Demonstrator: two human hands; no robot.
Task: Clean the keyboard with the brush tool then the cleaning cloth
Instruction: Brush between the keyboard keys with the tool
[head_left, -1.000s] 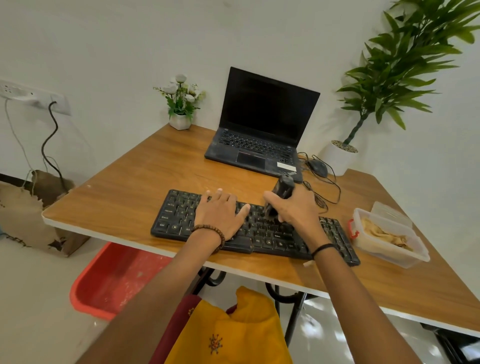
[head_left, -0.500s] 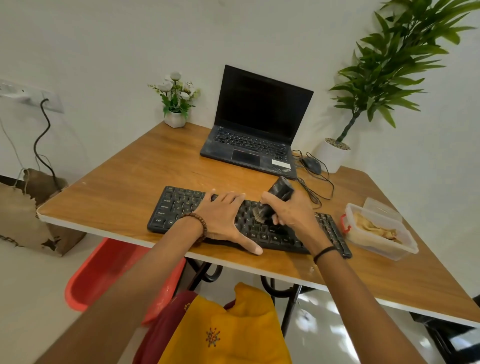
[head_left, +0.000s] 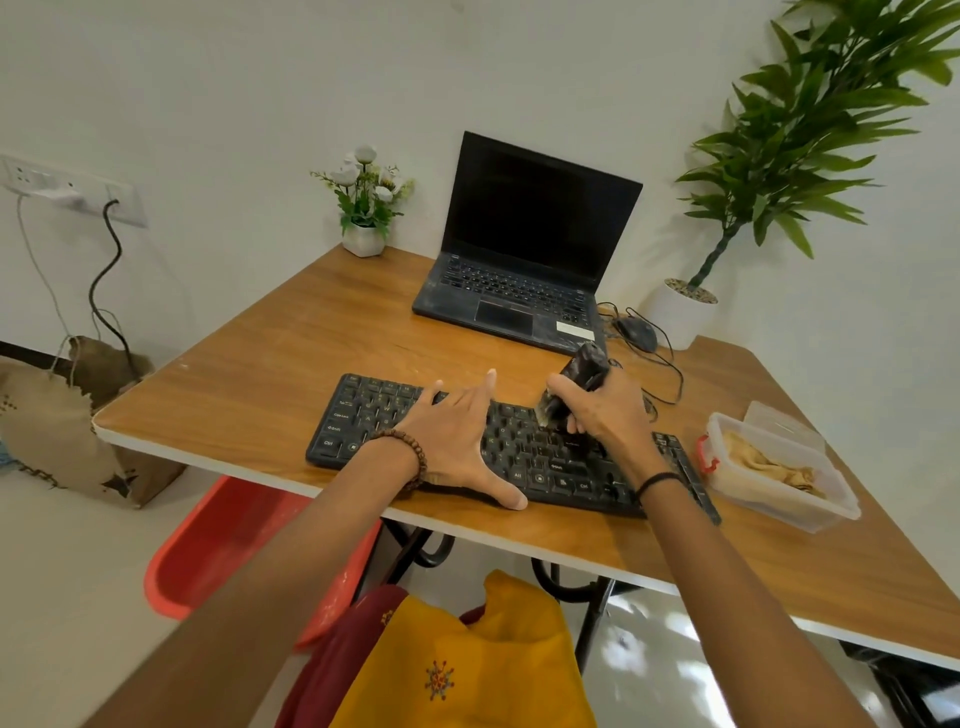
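A black keyboard (head_left: 540, 457) lies near the front edge of the wooden table (head_left: 270, 384). My left hand (head_left: 457, 441) rests flat on its left half with fingers spread and the thumb at the front edge. My right hand (head_left: 602, 410) grips a black brush tool (head_left: 574, 382), tilted, with its pale bristles touching the keys at the upper middle. A tan cleaning cloth (head_left: 763, 465) lies inside a clear plastic box (head_left: 769, 499) to the right of the keyboard.
An open black laptop (head_left: 524, 249) stands at the back, with a mouse (head_left: 636, 332) and its cable beside it. A small flower pot (head_left: 363, 239) and a tall potted plant (head_left: 685, 312) flank it. A red tub (head_left: 228, 545) sits under the table.
My left hand slid from the middle keys toward the front edge, thumb stretched right. The brush moved slightly over the middle keys. The view shifted a little.
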